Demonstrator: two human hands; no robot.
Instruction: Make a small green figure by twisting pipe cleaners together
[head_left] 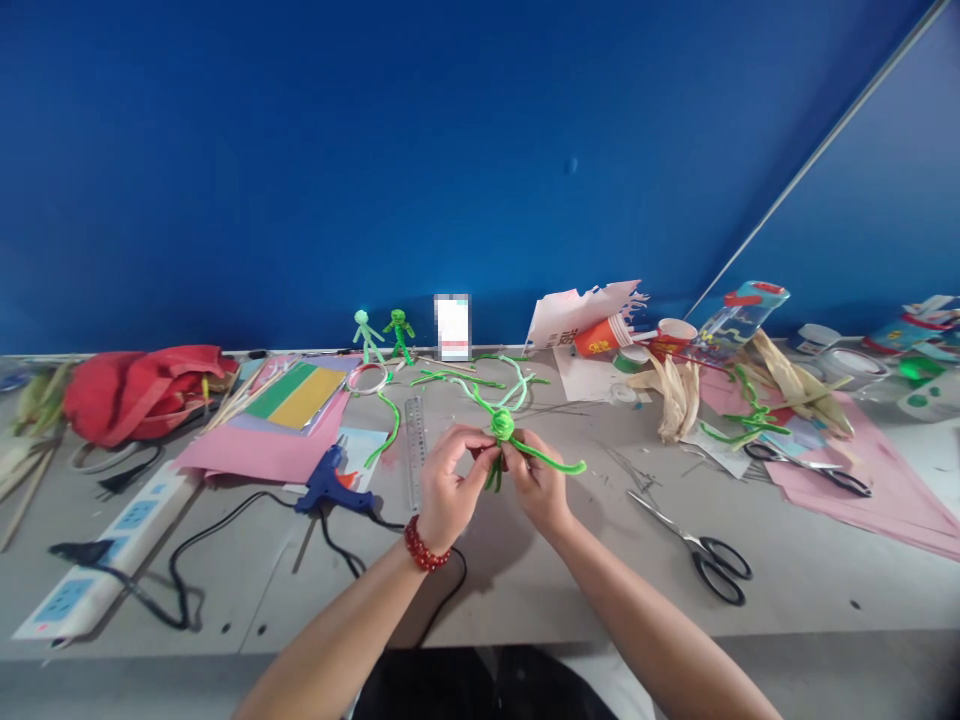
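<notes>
My left hand (456,476) and right hand (543,484) pinch a bright-green, fuzzy pipe-cleaner piece (502,424) above the grey counter (540,605); its coiled ball (503,422) looks done, its loose strands (553,462) seemingly unshaped.

The left hand (452,478) and right hand (541,488) hide part of the green piece (502,424), both forearms (341,628) run off the bottom edge, and the screen (452,328) has a blurred border.
</notes>
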